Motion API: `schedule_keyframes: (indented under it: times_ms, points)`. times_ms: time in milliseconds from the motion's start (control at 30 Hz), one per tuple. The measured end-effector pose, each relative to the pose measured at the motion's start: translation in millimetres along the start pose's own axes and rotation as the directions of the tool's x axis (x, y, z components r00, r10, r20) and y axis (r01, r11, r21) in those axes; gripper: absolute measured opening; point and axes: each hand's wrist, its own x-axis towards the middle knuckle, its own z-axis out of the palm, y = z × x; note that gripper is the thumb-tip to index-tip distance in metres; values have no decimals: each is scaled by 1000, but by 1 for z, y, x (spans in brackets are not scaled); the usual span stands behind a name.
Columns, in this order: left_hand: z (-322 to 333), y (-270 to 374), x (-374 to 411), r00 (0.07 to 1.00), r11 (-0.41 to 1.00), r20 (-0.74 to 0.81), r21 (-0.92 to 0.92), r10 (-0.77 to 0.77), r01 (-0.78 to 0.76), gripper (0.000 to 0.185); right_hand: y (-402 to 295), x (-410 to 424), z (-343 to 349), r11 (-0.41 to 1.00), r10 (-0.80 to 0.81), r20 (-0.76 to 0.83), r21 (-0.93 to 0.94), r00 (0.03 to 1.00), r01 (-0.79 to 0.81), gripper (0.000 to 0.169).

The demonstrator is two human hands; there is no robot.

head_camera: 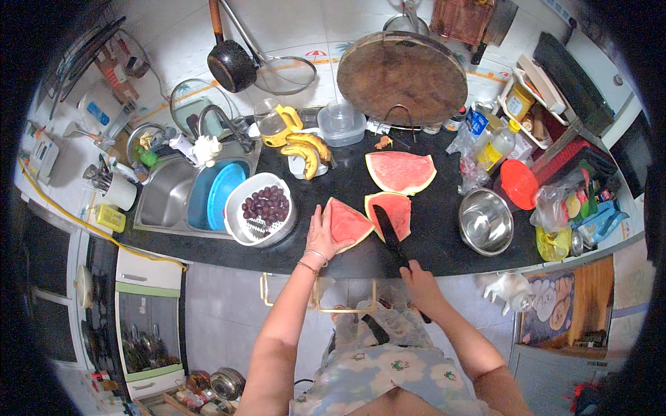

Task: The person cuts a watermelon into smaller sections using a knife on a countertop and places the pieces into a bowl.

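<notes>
My left hand (pixel 321 238) rests on a wedge of watermelon (pixel 347 222), fingers along its left edge and thumb across its lower part. In my right hand (pixel 418 281) is the handle of a dark-bladed kitchen knife (pixel 389 233). Its blade lies across, or just above, a second watermelon piece (pixel 398 210); contact cannot be made out. A larger watermelon piece (pixel 400 171) sits behind these two, red flesh facing up. All the pieces lie directly on the black countertop (pixel 434 229).
Left of my hands stands a white basin (pixel 285 229) holding purple grapes (pixel 266 203), beside the steel sink (pixel 165 192). Bananas (pixel 307 151) lie behind. A round wooden chopping board (pixel 401 78) leans at the back. Rightward is a steel bowl (pixel 486 222); a cat (pixel 510 294) lies on the floor.
</notes>
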Motion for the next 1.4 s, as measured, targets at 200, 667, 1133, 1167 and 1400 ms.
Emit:
schedule_keyframes:
  times_ms: [200, 667, 1133, 1167, 1400]
  points:
    - [17, 4, -11, 997, 993, -6, -87, -81, 80, 119, 3, 30, 45, 992, -66, -77, -112, 995, 58, 31]
    - [43, -8, -16, 991, 985, -133, -175, -28, 4, 111, -21, 63, 47, 997, -15, -45, -80, 999, 11, 35]
    - [40, 5, -18, 985, 984, -141, -162, -97, 73, 94, -4, 67, 72, 998, -10, 70, -61, 997, 15, 32]
    - [38, 7, -19, 987, 984, -125, -159, -105, 85, 92, -2, 66, 72, 999, -9, 78, -49, 997, 13, 32]
    - [39, 11, -23, 989, 990, -130, -135, -68, 50, 94, 1, 46, 52, 998, 61, 196, 12, 979, -65, 34]
